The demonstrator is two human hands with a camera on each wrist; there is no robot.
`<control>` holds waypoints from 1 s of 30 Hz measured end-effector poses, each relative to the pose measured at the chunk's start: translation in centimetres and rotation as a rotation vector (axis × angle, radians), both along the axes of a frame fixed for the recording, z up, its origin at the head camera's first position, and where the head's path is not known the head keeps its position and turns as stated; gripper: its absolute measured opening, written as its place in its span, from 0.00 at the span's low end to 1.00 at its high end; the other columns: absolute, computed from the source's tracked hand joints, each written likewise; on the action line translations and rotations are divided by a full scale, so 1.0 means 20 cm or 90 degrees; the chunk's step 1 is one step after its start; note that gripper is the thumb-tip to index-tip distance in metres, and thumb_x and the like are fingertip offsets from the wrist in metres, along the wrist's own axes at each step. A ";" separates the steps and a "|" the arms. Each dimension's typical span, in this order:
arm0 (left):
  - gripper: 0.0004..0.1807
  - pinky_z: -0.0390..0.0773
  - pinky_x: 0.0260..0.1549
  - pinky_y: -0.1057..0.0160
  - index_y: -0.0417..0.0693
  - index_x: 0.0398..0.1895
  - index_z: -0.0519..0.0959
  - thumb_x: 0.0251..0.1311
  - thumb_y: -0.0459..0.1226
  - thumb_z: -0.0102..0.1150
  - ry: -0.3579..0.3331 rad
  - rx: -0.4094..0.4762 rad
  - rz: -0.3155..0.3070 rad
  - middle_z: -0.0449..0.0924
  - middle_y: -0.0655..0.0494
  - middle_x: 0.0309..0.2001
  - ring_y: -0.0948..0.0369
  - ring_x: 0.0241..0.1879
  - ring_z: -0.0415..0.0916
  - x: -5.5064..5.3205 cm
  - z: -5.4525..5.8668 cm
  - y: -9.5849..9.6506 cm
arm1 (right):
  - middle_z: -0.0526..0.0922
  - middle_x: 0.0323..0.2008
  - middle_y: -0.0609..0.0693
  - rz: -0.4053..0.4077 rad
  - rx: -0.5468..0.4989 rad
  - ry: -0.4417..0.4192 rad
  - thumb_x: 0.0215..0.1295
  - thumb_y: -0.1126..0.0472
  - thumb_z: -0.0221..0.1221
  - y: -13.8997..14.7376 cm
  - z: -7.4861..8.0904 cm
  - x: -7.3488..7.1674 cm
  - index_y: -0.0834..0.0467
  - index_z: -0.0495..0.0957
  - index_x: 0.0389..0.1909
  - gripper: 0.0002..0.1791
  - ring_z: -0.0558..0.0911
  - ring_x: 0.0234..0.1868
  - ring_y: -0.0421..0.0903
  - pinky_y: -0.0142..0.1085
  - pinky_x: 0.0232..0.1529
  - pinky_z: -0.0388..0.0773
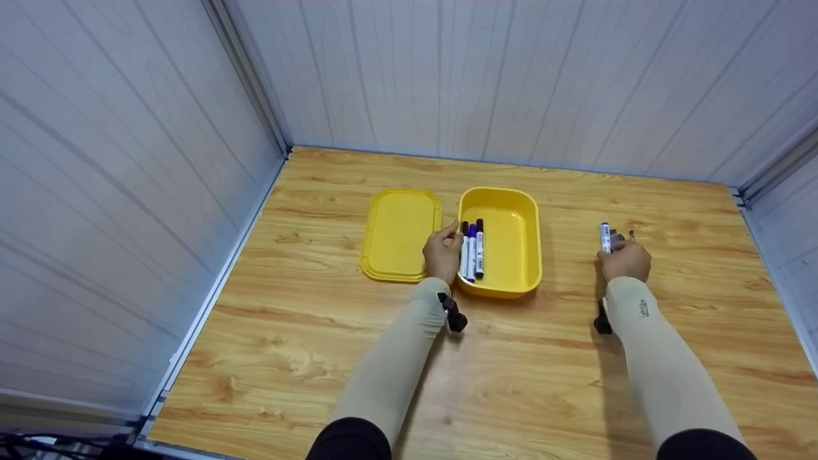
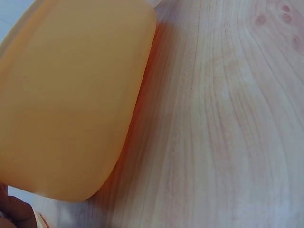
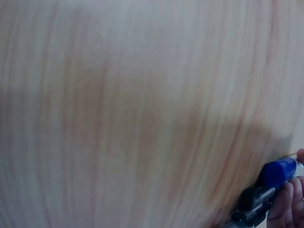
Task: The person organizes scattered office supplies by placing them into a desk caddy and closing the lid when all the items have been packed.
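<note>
A yellow plastic box [image 1: 511, 252] stands open, with three markers [image 1: 471, 249] lying lengthwise along its left side, two dark-capped and one purple-capped. My left hand [image 1: 442, 254] holds the box's left wall at the rim; its fingers [image 2: 17, 210] show at the corner of the left wrist view, beside the box wall [image 2: 71, 104]. To the right of the box, my right hand [image 1: 627, 260] grips a white marker [image 1: 605, 236] with a blue cap [image 3: 279, 172]. Close against it are dark-capped markers [image 3: 254, 199], partly hidden by the fingers.
A yellow lid [image 1: 401, 233] lies flat on the wooden table [image 1: 287, 332], just left of the box. White panel walls [image 1: 409, 83] enclose the table at the back and sides.
</note>
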State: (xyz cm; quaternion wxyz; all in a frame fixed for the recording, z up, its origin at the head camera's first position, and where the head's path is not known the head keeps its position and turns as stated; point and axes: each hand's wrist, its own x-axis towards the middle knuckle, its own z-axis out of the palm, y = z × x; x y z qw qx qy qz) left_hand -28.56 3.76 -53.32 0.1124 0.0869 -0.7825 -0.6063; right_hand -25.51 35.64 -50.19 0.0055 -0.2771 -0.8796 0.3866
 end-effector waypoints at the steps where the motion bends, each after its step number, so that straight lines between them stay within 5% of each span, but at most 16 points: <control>1: 0.16 0.71 0.32 0.70 0.54 0.48 0.79 0.55 0.35 0.60 0.000 0.000 0.000 0.73 0.61 0.30 0.65 0.31 0.70 0.00 0.00 0.00 | 0.74 0.50 0.60 0.001 0.003 -0.001 0.60 0.58 0.56 0.00 0.00 0.00 0.64 0.70 0.56 0.24 0.74 0.47 0.53 0.41 0.42 0.73; 11: 0.17 0.72 0.30 0.70 0.56 0.50 0.78 0.56 0.37 0.58 -0.025 0.020 -0.016 0.73 0.62 0.32 0.66 0.31 0.70 0.00 0.00 0.00 | 0.76 0.46 0.59 0.002 0.010 0.002 0.59 0.59 0.57 0.01 -0.02 -0.01 0.64 0.74 0.52 0.20 0.74 0.44 0.50 0.38 0.37 0.73; 30: 0.17 0.72 0.28 0.70 0.52 0.50 0.78 0.55 0.35 0.59 -0.006 0.027 -0.009 0.73 0.61 0.32 0.66 0.32 0.70 0.01 0.01 0.00 | 0.78 0.42 0.62 0.022 0.054 0.008 0.59 0.57 0.57 0.00 -0.03 -0.03 0.66 0.76 0.48 0.20 0.77 0.40 0.52 0.39 0.35 0.75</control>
